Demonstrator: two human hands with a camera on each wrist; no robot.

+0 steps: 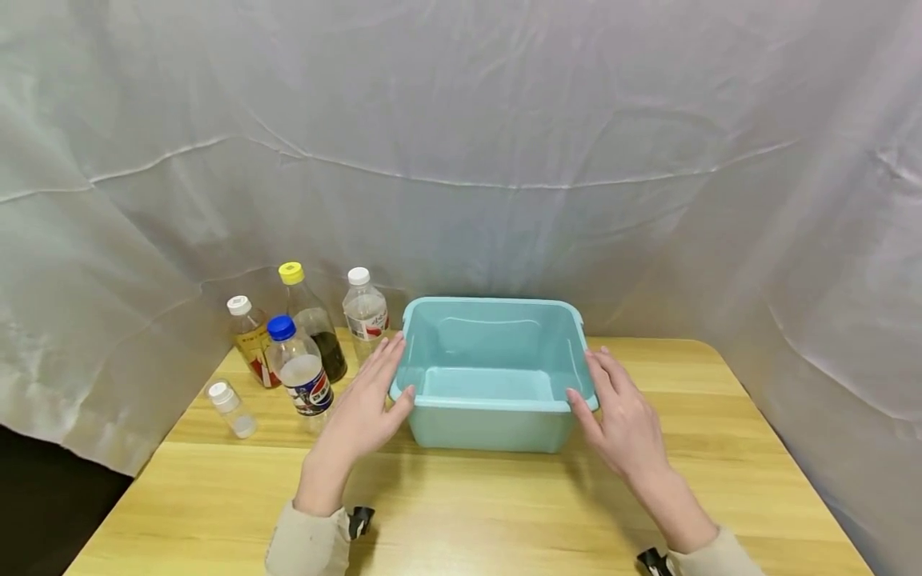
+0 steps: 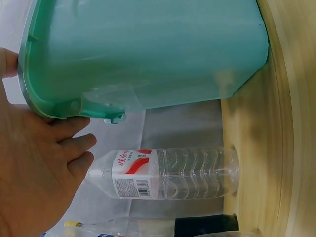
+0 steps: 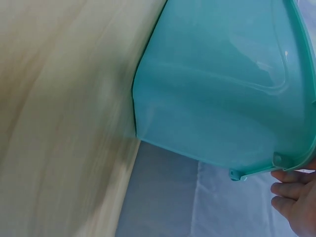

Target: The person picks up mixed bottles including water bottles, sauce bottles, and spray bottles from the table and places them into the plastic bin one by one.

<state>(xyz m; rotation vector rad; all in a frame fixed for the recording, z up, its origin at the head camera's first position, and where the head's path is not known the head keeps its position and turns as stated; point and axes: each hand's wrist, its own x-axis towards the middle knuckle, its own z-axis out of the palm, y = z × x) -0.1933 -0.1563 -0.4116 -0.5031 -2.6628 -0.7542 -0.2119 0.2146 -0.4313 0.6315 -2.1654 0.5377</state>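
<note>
A light teal plastic storage bin [image 1: 486, 428] stands upright on the wooden table, its inside bare. My left hand [image 1: 367, 408] holds it at the near left corner, thumb on the front rim and fingers along the left side. In the left wrist view the fingertips [image 2: 81, 143] reach just below the rim. At the near right corner my right hand [image 1: 627, 420] holds the rim the same way, its thumb at the front. Only part of that hand shows in the right wrist view, with fingertips [image 3: 284, 190] bent by the rim.
Left of the bin stand a white-capped clear bottle [image 1: 366, 312], a yellow-capped bottle of dark liquid [image 1: 327, 352], a blue-capped Pepsi bottle [image 1: 302, 376], a yellow-labelled bottle [image 1: 254, 344] and a small white-capped bottle [image 1: 234, 412]. A grey curtain [image 1: 504, 144] hangs behind the table [image 1: 468, 512].
</note>
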